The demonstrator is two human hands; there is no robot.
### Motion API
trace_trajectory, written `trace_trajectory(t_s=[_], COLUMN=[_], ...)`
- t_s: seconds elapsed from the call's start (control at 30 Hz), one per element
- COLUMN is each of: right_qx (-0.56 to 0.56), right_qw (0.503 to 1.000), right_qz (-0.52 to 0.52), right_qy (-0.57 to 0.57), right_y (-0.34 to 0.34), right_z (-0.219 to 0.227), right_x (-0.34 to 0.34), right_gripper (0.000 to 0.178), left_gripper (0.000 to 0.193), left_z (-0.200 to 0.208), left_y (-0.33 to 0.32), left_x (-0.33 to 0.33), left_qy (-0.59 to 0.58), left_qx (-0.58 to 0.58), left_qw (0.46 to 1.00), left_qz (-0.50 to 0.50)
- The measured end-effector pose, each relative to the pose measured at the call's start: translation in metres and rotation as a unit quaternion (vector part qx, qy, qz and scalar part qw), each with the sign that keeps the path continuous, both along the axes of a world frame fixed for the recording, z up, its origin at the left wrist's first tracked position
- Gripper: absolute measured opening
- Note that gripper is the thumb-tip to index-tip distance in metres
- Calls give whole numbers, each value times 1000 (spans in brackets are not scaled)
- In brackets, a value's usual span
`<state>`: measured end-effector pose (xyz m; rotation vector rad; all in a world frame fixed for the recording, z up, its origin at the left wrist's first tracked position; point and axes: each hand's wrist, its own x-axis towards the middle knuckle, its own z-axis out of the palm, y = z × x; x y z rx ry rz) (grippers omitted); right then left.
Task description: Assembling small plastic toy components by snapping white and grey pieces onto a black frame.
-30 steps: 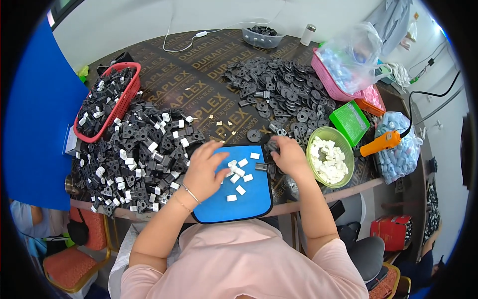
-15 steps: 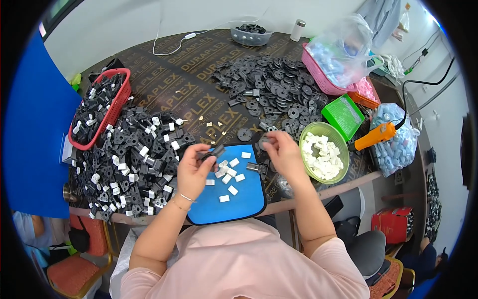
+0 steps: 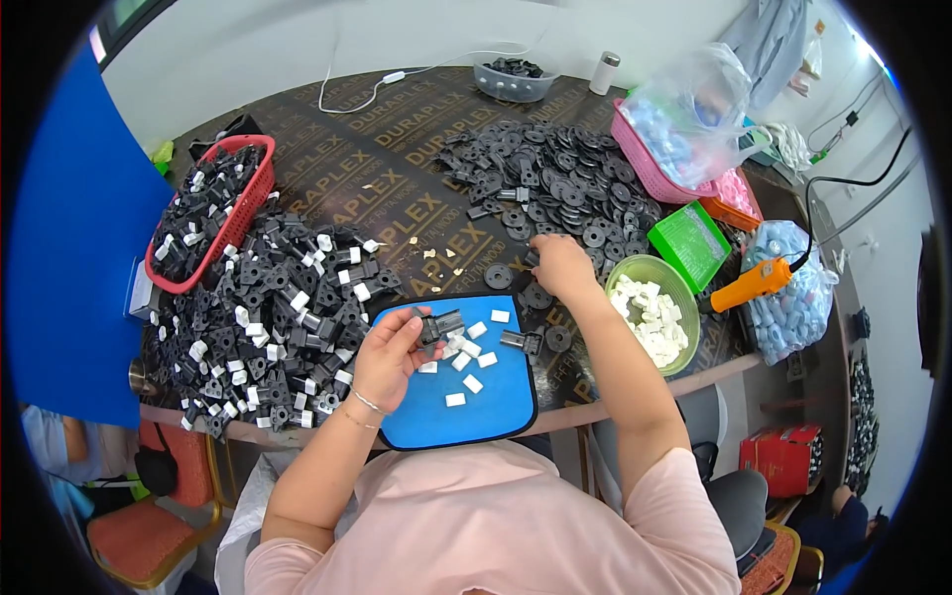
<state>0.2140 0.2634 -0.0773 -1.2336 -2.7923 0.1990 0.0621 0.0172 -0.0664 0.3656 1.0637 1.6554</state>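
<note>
Black plastic part [image 3: 437, 325], small and blocky, held above the left half of the blue mat [image 3: 496, 407], pinched between thumb and fingertips of the left hand [image 3: 390, 355]; fingers closed on it, wrist carrying a thin bracelet. Beneath and just right of it, small white square pieces [image 3: 466, 357] lie scattered over the mat, and another black part [image 3: 522, 341] rests on the mat's right side. Right hand [image 3: 558, 268] reaches forward past the mat's far edge, palm down at the near fringe of the pile of black round discs [image 3: 555, 188]; fingertips touch the discs, slightly curled, but whether they grip one I cannot tell. A few loose discs lie between that hand and the mat. Just right of the right forearm, a green bowl [image 3: 678, 297] holds more white pieces. Beyond it: a green box [image 3: 694, 243], an orange-handled tool [image 3: 751, 285], a clear bag of pale blue pieces [image 3: 793, 297]. Left of the mat, a large heap of black parts fitted with white inserts [image 3: 268, 317] spreads across the brown table [image 3: 397, 198]; a red basket [image 3: 253, 213] with the same kind of parts stands behind the heap. Far edge: clear tub of dark parts [image 3: 514, 77], white cable [image 3: 387, 79], pink basket [image 3: 645, 159] under a clear bag.
</note>
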Motion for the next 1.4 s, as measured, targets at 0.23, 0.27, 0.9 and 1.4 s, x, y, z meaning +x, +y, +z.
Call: trace_trajectory(t_s=[0.23,0.27,0.9,1.4], right_qx=[-111,-255,-619,-584], right_qw=[973,916,620,647], right_qz=[-23,-49,-47,28], right_qy=[202,306,480,489], right_y=[-39,-46,-114,-118], right_z=[33,34,12,6], right_x=[-4,-6,-10,-17], right_gripper=[24,23,13,18], left_gripper=[25,26,25,24], left_z=[-5,-5,-2,3], left_y=[1,3,3,3], left_x=[2,4,10,14], left_qy=[-40,-52,-52,149], left_qx=[12,12,52,60], left_qw=[999,999,997,987], left_qz=[3,9,22,28])
